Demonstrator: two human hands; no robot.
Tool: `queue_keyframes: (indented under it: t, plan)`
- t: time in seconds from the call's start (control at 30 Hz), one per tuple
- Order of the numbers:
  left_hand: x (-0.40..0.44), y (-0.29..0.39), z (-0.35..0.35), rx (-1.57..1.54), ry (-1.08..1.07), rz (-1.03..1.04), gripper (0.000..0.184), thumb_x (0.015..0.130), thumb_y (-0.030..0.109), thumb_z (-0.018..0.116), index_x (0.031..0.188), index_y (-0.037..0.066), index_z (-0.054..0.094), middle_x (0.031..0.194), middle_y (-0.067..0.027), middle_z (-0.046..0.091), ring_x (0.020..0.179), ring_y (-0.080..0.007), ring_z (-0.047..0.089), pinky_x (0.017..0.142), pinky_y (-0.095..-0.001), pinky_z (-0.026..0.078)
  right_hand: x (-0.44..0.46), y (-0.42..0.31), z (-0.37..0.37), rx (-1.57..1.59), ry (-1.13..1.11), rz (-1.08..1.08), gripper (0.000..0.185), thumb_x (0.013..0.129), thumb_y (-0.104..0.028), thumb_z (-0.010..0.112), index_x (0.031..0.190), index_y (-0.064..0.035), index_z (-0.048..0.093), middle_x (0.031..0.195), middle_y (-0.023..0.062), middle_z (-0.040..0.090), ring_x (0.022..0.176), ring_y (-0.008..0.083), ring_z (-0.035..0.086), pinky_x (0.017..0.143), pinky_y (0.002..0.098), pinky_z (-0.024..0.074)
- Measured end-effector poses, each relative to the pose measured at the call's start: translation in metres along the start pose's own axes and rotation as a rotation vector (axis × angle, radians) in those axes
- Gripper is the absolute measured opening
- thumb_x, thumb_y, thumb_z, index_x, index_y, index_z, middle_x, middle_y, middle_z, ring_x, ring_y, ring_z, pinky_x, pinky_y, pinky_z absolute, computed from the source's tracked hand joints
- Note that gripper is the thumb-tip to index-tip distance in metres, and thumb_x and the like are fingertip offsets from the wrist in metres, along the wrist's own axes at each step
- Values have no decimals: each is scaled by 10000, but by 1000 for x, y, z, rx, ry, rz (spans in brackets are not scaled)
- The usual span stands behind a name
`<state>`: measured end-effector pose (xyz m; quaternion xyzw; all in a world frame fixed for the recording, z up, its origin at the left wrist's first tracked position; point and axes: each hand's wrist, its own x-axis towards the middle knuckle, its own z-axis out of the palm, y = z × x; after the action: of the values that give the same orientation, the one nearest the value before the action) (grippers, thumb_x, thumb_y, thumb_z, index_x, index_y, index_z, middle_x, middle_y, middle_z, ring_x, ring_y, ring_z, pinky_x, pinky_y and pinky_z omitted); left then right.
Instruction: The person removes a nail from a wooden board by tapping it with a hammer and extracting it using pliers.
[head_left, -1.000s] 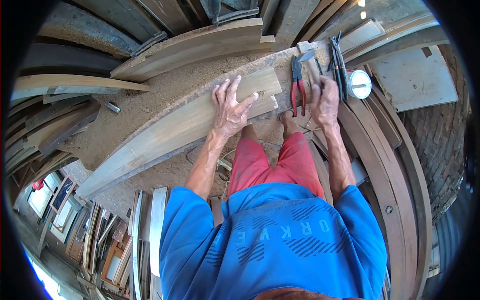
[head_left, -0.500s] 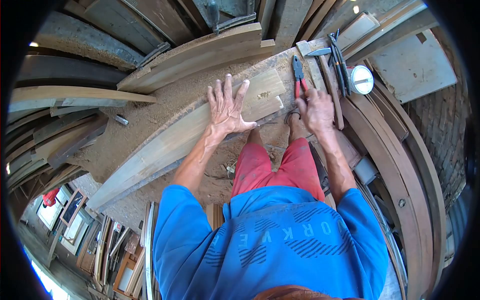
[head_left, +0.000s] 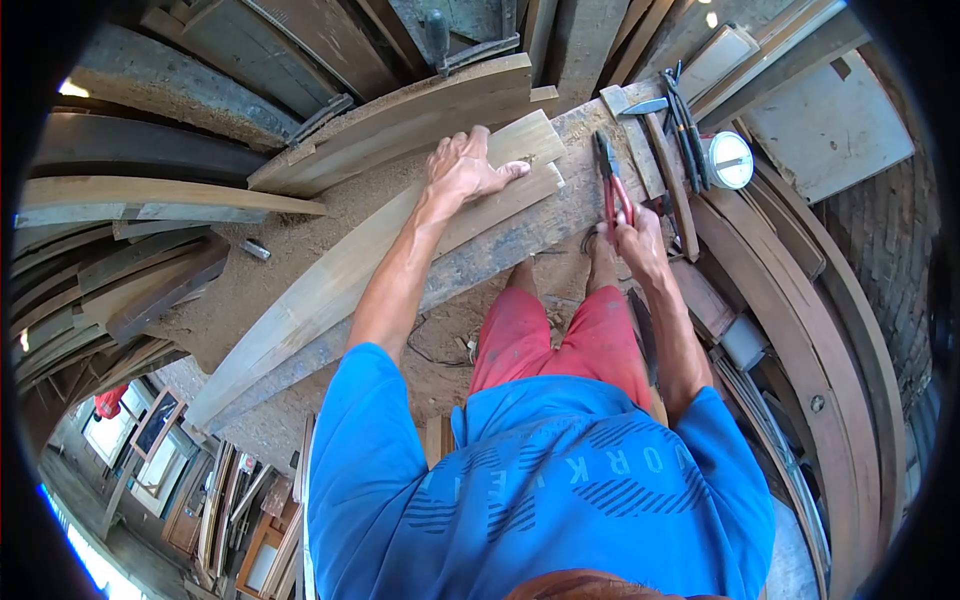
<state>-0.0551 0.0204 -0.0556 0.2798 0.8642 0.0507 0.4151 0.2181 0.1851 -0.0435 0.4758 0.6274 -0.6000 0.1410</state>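
Pliers (head_left: 611,174) extend forward, handles (head_left: 609,203) seemingly within the fingers (head_left: 627,234) of the right hand (head_left: 642,243).

Workshop interior. Upper edge: close-packed long boards (head_left: 572,60). Right: a pale panel (head_left: 830,135) beside rough, brick-patterned masonry (head_left: 870,260). Centre: brown floor (head_left: 435,378) strewn with small debris. Lower left: pale window-like panes (head_left: 104,443) above a strip of bright light (head_left: 75,557).

Pliers (head_left: 611,170) partly hidden by right hand (head_left: 640,237), board (head_left: 340,280) partly under left hand (head_left: 463,174), blue shirt (head_left: 560,480) cut off below
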Motion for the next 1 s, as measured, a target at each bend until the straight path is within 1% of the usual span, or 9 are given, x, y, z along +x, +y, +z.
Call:
queue_keyframes:
  t: [0.03,0.13,0.17,0.27,0.3,0.4,0.43,0.63,1.0]
  plan:
    - [6,0,-1,-5,-55,1,1116,760,740,800,1579,73,441,1499,-287,577,1422,-415,542,1185,-519,431,-8,7,3,74,-11,-90,166,917,-10,522,1034,-3,640,831,-24,550,764,83,528,650,277,436]
    - [26,-25,10,-34,-112,155,1093,749,697,831,1543,32,483,1526,-244,577,1433,-397,539,1212,-494,415,-33,13,8,317,-124,-110,184,885,22,516,1021,-23,632,846,-24,543,742,92,502,639,301,426]
    - [32,-40,15,-44,-107,232,1100,745,690,838,1538,15,485,1531,-233,576,1432,-393,541,1213,-490,416,-41,13,10,332,-175,-87,228,852,40,527,1038,-37,634,902,11,627,781,97,554,665,289,466]
    - [28,-58,6,-20,-162,224,1097,736,662,859,1517,-16,493,1536,-258,563,1442,-397,527,1214,-491,415,-62,5,25,639,-327,-9,257,831,49,521,1048,-39,626,1048,91,706,862,126,644,704,284,519]
    - [25,-53,2,-12,-194,183,1105,730,640,880,1514,-32,489,1524,-266,565,1439,-405,526,1208,-493,422,-63,9,28,724,-403,-8,279,820,58,505,1057,-38,616,1217,163,711,1028,196,730,743,295,568]
    - [12,-44,1,30,-117,145,1064,720,616,905,1469,-36,521,1466,-270,596,1408,-410,551,1174,-490,456,-63,15,37,847,-542,34,287,816,66,491,1058,-33,610,1266,164,684,1159,260,735,764,329,591]
    - [5,-35,-5,51,-89,129,1024,723,606,908,1433,-30,536,1433,-265,608,1379,-407,567,1153,-489,466,-63,15,37,930,-618,63,271,841,58,507,1074,-34,610,1292,160,672,1251,304,711,855,373,627]
    - [-44,0,-11,137,52,93,862,719,547,939,1268,-9,574,1244,-219,642,1233,-391,627,1039,-484,516,-77,30,32,1001,-637,9,236,925,4,568,1152,-20,629,1289,163,683,1297,351,685,1062,460,590]
    - [-65,1,12,129,290,180,800,696,476,976,1195,0,571,1136,-213,628,1091,-410,646,956,-492,533,-73,29,33,1068,-695,67,366,964,53,507,1323,29,573,1382,226,661,1283,375,687,1078,503,592]
